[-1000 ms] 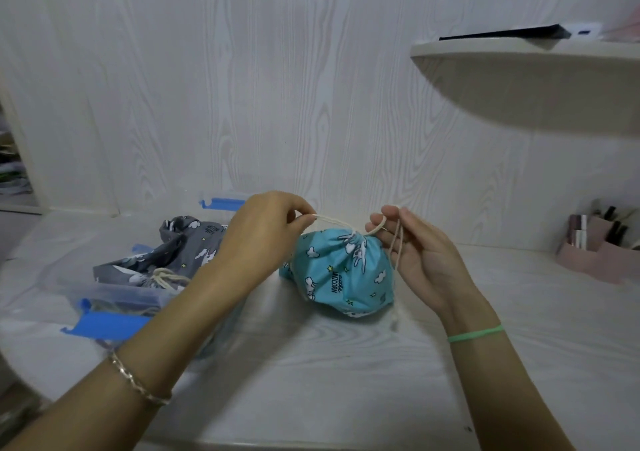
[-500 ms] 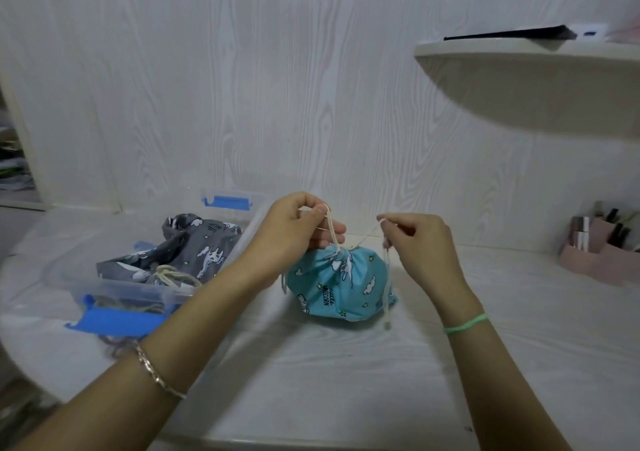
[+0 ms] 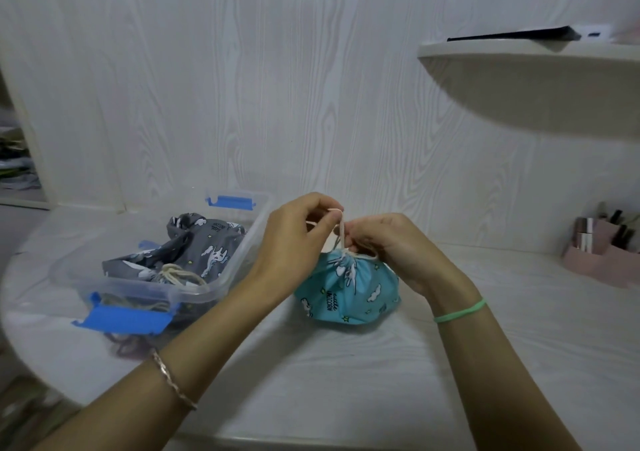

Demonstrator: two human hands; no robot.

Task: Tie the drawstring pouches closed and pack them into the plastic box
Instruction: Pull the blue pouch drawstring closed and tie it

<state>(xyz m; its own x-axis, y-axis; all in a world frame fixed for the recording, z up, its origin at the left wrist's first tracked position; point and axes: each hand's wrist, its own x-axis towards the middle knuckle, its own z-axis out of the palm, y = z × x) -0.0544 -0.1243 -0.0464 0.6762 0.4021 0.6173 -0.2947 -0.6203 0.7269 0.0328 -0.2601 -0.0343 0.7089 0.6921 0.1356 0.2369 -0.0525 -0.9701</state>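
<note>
Left hand (image 3: 294, 242) and right hand (image 3: 398, 246) each pinch the cream drawstring (image 3: 341, 232) over the blue unicorn pouch (image 3: 349, 291) beneath them, apparently to knot it.

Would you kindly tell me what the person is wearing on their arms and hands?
Both forearms are bare, with no sleeves or gloves. The left wrist carries a thin, twisted metallic bracelet. The right wrist carries a thin light-green band. No rings show on the left hand or the right hand.
</note>
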